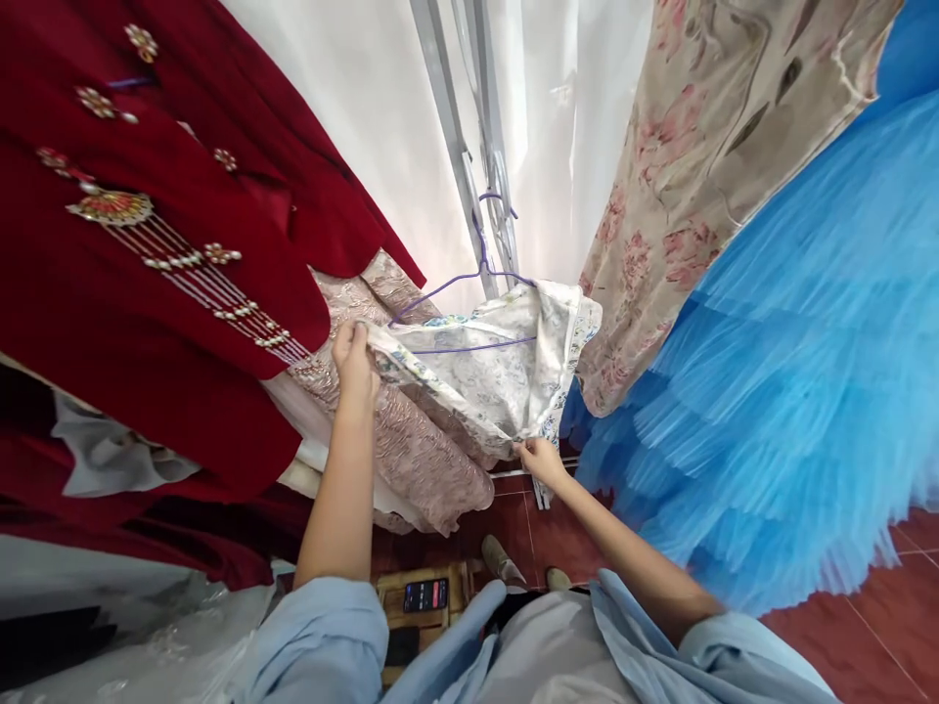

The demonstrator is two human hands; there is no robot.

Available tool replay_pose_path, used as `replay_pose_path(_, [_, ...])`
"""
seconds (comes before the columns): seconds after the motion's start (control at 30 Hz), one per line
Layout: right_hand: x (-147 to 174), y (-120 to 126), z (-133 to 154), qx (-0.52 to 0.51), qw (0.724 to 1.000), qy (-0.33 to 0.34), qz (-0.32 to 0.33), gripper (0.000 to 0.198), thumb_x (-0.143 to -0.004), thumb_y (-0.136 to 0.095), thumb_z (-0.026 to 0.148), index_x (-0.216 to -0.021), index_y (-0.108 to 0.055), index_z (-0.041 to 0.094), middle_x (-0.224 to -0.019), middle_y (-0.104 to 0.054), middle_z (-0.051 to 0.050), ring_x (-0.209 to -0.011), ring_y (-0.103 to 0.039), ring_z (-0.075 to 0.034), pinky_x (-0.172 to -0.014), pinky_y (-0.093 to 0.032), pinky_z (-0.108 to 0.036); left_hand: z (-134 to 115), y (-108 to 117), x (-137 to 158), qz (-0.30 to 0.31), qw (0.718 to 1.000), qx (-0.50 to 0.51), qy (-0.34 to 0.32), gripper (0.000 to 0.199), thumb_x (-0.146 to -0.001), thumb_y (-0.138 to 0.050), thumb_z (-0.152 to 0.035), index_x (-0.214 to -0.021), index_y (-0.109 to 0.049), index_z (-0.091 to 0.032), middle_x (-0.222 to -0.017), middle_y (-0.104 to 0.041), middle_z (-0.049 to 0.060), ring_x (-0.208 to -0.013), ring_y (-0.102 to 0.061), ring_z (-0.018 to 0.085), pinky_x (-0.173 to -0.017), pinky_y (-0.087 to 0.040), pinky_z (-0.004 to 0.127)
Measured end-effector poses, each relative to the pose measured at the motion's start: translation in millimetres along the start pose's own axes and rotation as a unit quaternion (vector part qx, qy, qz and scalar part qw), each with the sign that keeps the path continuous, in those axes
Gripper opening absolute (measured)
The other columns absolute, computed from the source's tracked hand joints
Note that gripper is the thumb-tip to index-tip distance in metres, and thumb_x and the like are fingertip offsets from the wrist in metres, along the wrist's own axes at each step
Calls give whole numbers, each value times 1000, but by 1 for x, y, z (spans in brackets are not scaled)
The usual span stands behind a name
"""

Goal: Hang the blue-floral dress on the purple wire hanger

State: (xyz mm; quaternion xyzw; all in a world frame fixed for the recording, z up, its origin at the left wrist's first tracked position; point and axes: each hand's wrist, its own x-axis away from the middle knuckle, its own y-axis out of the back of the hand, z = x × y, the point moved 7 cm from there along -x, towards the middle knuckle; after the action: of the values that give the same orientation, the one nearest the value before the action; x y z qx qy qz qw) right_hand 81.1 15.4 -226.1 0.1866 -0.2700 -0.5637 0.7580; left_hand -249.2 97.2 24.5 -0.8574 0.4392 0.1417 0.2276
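A white garment with a blue and yellow floral print (pixel 488 376) hangs on a thin purple hanger (pixel 469 282); its opening is spread so the pale inside shows. Whether it is a blouse or a dress I cannot tell. My left hand (pixel 355 364) is closed on its edge at the left shoulder, beside the hanger's left end. Lower and to the right, my right hand (pixel 541 460) pinches the bottom of the neckline between thumb and fingers. The hanger's hook is up at the grey metal rack (pixel 449 93).
Dark red velvet garments (pixel 220 284) with beaded ornaments and a pink textured dress (pixel 432 445) hang at left. A beige floral dress (pixel 660 215) and a blue tulle skirt (pixel 778 391) hang at right. Below, a phone (pixel 426 594) lies on a wooden stool (pixel 459 577).
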Motion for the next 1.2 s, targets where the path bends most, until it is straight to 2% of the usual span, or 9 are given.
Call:
replay_pose_path(0.1, [-7,3,23,-34,999,34,22,46,-98,-45,45,-70,-68,15,-60,-68,-5,-62,-63,-17,-66,-46,-25,49,12,25,-87,968,148,182,19,-92,-61,-35,-84,-59,-17,-75,-65,0,-77,-65,13,-77,-53,24])
replay_pose_path(0.23, [-7,24,81,-94,975,193,-58,49,-81,-70,42,-120,-64,13,-119,-70,-14,-107,-64,-26,-92,-49,-34,77,-16,108,-76,948,144,272,29,-100,-40,-38,-83,-55,-20,-62,-56,-1,-67,-63,15,-80,-55,31])
replay_pose_path(0.33, [5,20,109,-117,958,263,-1,50,-76,-73,31,-121,-62,13,-121,-68,-14,-109,-62,-27,-93,-49,-35,58,-54,163,103,987,-35,121,23,-95,-50,-42,-93,-60,-22,-76,-63,1,-74,-64,16,-82,-53,30])
replay_pose_path(0.47, [35,26,109,-92,949,270,137,12,-84,-59,25,-78,-61,15,-69,-60,1,-64,-52,-14,-62,-44,-24,38,-96,216,356,906,-227,-12,29,-98,-47,-45,-104,-65,-22,-97,-69,6,-87,-64,19,-83,-48,29])
replay_pose_path(0.67, [78,125,101,-62,934,285,204,22,-88,-59,30,-73,-61,14,-62,-53,3,-56,-45,-9,-53,-37,-21,51,-95,302,550,807,-50,209,58,-88,-57,-66,-117,-63,-16,-94,-69,9,-87,-64,22,-80,-51,32])
replay_pose_path(0.77, [72,181,106,-65,950,271,144,20,-84,-65,31,-75,-65,13,-65,-58,2,-58,-49,-10,-52,-38,-20,52,-89,344,575,774,-39,264,58,-81,-72,-44,-130,-58,-17,-116,-69,11,-103,-64,25,-90,-51,33])
replay_pose_path(0.97, [20,263,106,-90,955,284,19,27,-71,-79,37,-66,-70,12,-56,-59,1,-51,-49,-10,-47,-35,-21,48,-52,314,477,795,-332,174,16,-81,-60,-23,-92,-68,-16,-80,-67,3,-76,-59,19,-72,-45,28])
replay_pose_path(1.1, [-35,308,100,-188,941,273,-73,32,-65,-83,39,-65,-69,10,-59,-63,-2,-52,-55,-11,-50,-38,-22,35,-33,287,452,794,-377,149,13,-81,-51,-18,-73,-60,-16,-66,-53,-1,-66,-49,15,-65,-36,25])
replay_pose_path(1.2, [-76,310,112,-240,930,266,-86,29,-66,-83,35,-68,-69,10,-63,-67,-1,-55,-59,-12,-53,-42,-22,20,-26,268,426,829,-334,140,13,-80,-52,-19,-70,-59,-16,-75,-55,2,-75,-53,17,-70,-39,26])
